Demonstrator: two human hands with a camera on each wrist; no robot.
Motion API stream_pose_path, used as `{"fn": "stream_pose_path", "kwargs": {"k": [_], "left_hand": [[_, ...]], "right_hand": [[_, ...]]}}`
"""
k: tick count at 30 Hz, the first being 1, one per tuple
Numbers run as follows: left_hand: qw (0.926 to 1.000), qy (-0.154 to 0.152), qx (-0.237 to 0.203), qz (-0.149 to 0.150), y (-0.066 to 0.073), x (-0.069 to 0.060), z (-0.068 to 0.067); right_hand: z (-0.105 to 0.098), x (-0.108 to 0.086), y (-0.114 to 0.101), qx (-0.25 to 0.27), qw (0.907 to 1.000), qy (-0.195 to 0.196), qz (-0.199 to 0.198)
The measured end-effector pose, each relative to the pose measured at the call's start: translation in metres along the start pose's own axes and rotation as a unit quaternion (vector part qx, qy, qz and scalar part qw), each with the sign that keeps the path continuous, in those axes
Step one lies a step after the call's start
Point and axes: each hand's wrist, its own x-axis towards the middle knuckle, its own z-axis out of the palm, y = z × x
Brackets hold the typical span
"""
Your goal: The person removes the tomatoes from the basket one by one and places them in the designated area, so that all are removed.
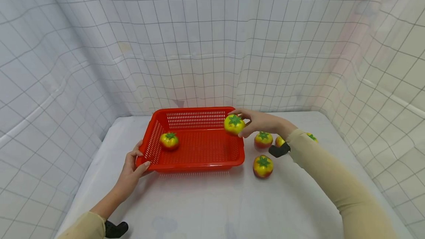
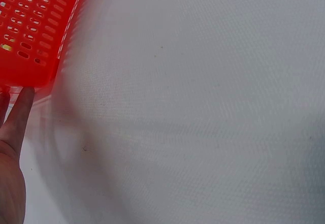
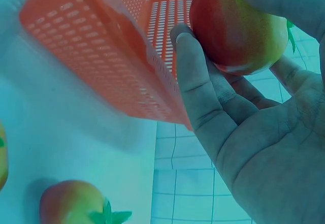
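A red plastic basket [image 1: 199, 166] with slotted walls stands on the table. My left hand [image 1: 128, 172] grips its near left corner, the thumb over the front rim and the fingers along the left side; the left wrist view shows only part of this hand [image 2: 11, 148]. Above the basket's right end, my right hand [image 1: 262, 121] holds a yellow-and-red tomato [image 1: 234, 125] with a green star-shaped top. Thumb and fingers curl around that tomato [image 3: 238, 28] in the right wrist view. Another tomato [image 1: 169, 142] lies inside the basket, towards its left.
Right of the basket, several more tomatoes lie on the white table [image 1: 199, 205], one near the front [image 1: 263, 166] and one behind it [image 1: 263, 140]. Others are partly hidden by the right forearm. A checked white curtain [image 1: 206, 47] hangs behind and at both sides.
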Motion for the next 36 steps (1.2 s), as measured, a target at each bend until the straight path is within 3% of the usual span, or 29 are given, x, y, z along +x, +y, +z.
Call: {"fn": "stream_pose_path", "kwargs": {"k": [17, 27, 36], "left_hand": [[0.9999, -0.003, -0.012, 0.007, 0.002, -0.002, 0.002], [1.0000, -0.001, -0.009, 0.000, 0.001, -0.001, 0.002], [1.0000, -0.002, -0.006, 0.000, -0.001, 0.001, 0.001]], "right_hand": [[-0.010, -0.033, 0.022, 0.004, 0.9995, 0.020, 0.026], [-0.010, -0.054, 0.038, -0.002, 0.9950, 0.036, 0.094], [-0.013, -0.072, 0.055, -0.008, 0.9987, 0.030, 0.041]]}}
